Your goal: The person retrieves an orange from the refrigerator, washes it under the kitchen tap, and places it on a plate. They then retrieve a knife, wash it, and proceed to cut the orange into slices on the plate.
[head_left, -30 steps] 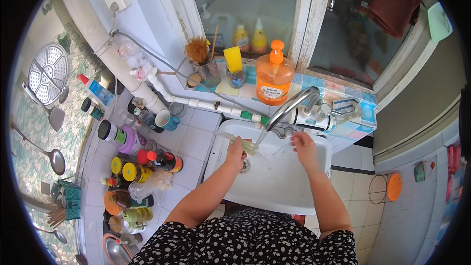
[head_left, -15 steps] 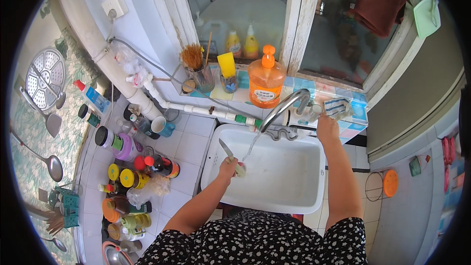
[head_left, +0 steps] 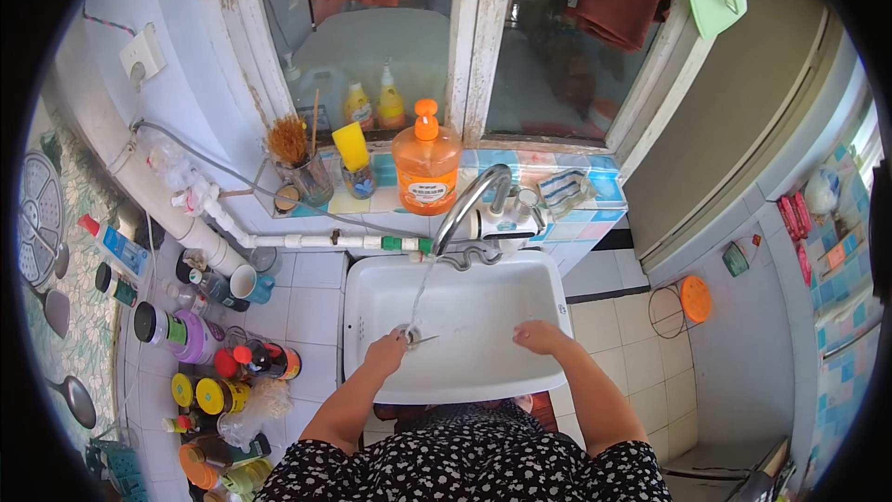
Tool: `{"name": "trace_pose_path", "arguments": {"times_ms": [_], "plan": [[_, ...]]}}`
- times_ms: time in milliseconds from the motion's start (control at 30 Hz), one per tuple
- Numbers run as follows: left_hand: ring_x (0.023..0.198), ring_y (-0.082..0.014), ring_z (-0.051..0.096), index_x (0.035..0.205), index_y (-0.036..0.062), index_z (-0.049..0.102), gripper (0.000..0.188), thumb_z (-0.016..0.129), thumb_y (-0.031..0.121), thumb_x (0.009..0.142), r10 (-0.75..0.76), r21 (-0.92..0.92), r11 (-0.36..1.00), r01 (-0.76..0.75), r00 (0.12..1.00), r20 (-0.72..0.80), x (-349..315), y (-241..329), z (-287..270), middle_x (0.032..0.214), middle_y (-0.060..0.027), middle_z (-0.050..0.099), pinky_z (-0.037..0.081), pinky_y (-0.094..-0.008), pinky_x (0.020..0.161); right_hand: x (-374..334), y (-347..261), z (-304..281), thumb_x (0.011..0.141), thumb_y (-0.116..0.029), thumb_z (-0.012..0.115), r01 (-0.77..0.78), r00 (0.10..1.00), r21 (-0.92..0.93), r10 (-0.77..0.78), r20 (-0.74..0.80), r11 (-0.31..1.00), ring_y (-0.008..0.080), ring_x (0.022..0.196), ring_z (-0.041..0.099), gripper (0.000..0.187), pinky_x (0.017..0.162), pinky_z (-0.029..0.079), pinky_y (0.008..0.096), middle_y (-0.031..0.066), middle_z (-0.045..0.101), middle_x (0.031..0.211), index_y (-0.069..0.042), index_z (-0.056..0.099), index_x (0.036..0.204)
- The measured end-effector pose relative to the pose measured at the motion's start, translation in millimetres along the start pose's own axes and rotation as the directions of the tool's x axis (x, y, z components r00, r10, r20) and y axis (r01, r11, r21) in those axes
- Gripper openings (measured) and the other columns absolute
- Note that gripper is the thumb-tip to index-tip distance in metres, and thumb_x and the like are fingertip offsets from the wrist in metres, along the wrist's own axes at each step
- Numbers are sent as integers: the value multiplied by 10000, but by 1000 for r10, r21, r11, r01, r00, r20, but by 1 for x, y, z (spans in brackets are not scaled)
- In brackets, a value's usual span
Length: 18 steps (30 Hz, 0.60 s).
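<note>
My left hand (head_left: 385, 353) is closed on a knife over the left part of the white sink (head_left: 483, 381). The thin knife blade (head_left: 426, 340) points to the right, near the drain. Any other thing in that hand is hidden. A stream of water (head_left: 420, 296) falls just beyond the fingers from the curved metal tap (head_left: 453, 214). My right hand (head_left: 541, 336) is over the right side of the sink, apart from the left one. Its fingers point left, loosely bent, with nothing visible in them.
An orange soap pump bottle (head_left: 426, 167) stands on the tiled ledge behind the sink, beside a glass with a yellow sponge (head_left: 351, 147). A folded striped cloth (head_left: 565, 193) lies right of the tap. Several bottles and jars (head_left: 223, 397) crowd the left counter.
My right hand has left the tap and come down over the sink. The left hand has lowered, and the knife has turned from pointing up to pointing right. The view has shifted rightward.
</note>
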<state>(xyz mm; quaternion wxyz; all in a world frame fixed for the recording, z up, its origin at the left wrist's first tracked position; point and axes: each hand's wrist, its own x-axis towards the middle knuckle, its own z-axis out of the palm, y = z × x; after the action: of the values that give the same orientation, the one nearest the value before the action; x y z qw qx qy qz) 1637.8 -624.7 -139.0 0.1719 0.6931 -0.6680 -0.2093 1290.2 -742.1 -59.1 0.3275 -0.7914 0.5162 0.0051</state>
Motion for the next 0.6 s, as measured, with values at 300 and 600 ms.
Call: {"name": "trace_pose_path", "arguments": {"times_ms": [300,600], "plan": [[725,-236,601,904,44,594,255,541,293,899,3,-396,917,-34,997,-79,66,151,13,862,-81,570,485,-369,637,-60,7,8,913,-219,534,-165,980,716,196,41,678,154,879,623,317,782,479,291,73,657,989,-7,571,1146],[692,-238,585,936,16,558,358,509,371,917,-209,-780,623,60,974,-92,105,288,54,742,-93,602,448,-359,658,-151,54,-50,907,-205,536,-16,967,768,205,-151,641,194,890,618,330,784,479,303,115,649,991,21,555,1147]]}}
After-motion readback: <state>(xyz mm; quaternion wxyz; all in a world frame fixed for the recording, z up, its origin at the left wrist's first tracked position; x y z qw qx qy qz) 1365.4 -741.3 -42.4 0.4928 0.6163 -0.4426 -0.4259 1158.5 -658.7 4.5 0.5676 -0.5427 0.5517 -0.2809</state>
